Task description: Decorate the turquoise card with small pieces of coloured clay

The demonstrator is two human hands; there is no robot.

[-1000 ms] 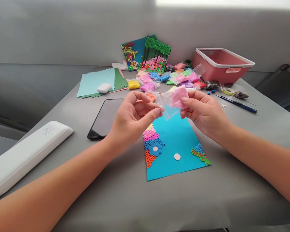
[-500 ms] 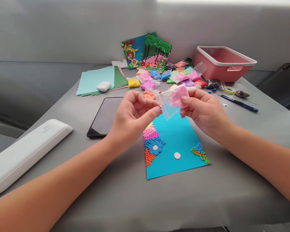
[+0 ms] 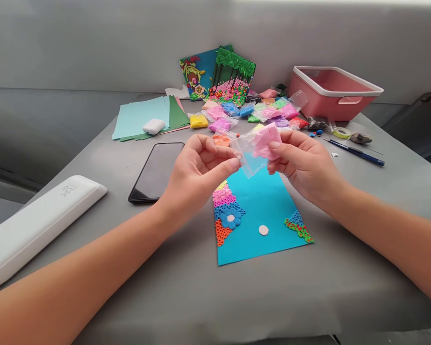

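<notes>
A small bag [image 3: 249,160] of thin, clear, glossy plastic film is seen, crinkled, with a soft, matt pink lump of clay [image 3: 266,141] inside it. A matt, smooth turquoise sheet [image 3: 262,201], like craft foam or card, is laid on a grey table [image 3: 309,297] whose surface looks matt and slightly cloth-like. The sheet's corners are studded with bumpy, matt clay rings [image 3: 225,211]. A phone [image 3: 156,172] is shown with a glossy black glass face. A long white case [image 3: 36,225] and a pink tub [image 3: 332,93] are made of smooth plastic with a faint sheen. Flat, matt paper sheets [image 3: 143,117] are stacked further back.
</notes>
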